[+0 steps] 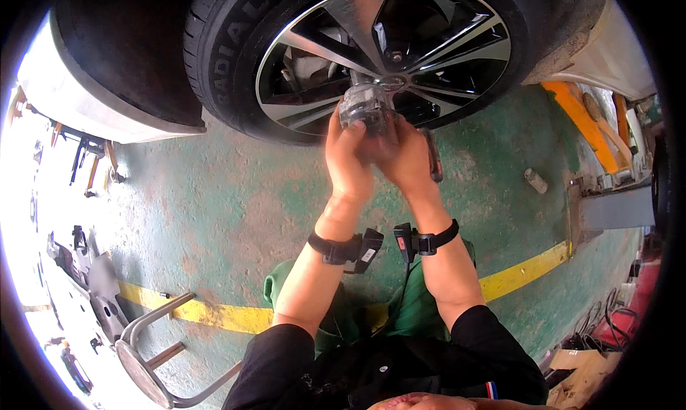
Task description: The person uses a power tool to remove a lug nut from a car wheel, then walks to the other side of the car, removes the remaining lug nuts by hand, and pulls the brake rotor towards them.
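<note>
Both my hands are wrapped round a cordless impact wrench [366,104], which has a grey, scuffed head. Its front end points at the wheel [371,17], near the hub, and a lug hole or nut there is hidden behind the tool. My left hand [348,152] supports the head from the left side. On the right, my right hand [409,156] grips the rear and handle, with a black and red block, seemingly the battery, showing beside it. The wheel has silver and black spokes inside a black tire [232,67]. Motion blurs the tool's lower part.
White car bodywork [150,120] flanks the wheel. A metal stool [146,367] stands at lower left, near metal parts [93,288]. A small can [535,181] lies on the green floor at right, near an orange lift arm [582,124]. Cardboard [582,374] lies lower right.
</note>
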`<state>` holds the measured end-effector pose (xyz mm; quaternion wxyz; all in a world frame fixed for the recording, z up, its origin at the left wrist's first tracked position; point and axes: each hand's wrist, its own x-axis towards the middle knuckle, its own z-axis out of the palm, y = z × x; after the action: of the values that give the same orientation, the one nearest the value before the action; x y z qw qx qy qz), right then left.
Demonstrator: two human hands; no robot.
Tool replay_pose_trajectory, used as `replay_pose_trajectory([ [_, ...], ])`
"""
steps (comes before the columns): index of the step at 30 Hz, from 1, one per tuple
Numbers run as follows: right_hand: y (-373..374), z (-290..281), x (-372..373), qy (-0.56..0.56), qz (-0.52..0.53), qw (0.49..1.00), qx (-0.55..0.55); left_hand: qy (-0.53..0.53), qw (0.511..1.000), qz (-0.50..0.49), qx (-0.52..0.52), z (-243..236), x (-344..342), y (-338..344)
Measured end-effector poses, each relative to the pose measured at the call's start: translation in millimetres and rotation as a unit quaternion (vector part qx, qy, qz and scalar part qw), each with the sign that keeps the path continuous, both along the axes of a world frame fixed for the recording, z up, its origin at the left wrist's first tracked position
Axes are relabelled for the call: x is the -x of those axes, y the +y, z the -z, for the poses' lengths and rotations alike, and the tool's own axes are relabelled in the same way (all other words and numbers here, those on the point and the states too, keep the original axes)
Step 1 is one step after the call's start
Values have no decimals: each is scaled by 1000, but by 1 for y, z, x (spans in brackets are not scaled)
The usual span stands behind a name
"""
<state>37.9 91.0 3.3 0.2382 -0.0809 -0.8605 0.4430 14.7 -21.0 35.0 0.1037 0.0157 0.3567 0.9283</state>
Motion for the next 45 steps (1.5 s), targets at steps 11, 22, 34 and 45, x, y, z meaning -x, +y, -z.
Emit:
replay_pose_trajectory([
  [11, -21, 26, 5, 62, -75, 977, 191, 62, 979, -101, 168, -11, 2, 12],
  [22, -16, 21, 3, 49, -72, 972, 216, 52, 979, -108, 164, -11, -2, 17],
  [34, -17, 22, 6, 64, -67, 971, 220, 54, 980, -115, 155, -9, 0, 18],
  [45, -18, 20, 5, 61, -61, 974, 212, 60, 981, -117, 143, -10, -1, 19],
])
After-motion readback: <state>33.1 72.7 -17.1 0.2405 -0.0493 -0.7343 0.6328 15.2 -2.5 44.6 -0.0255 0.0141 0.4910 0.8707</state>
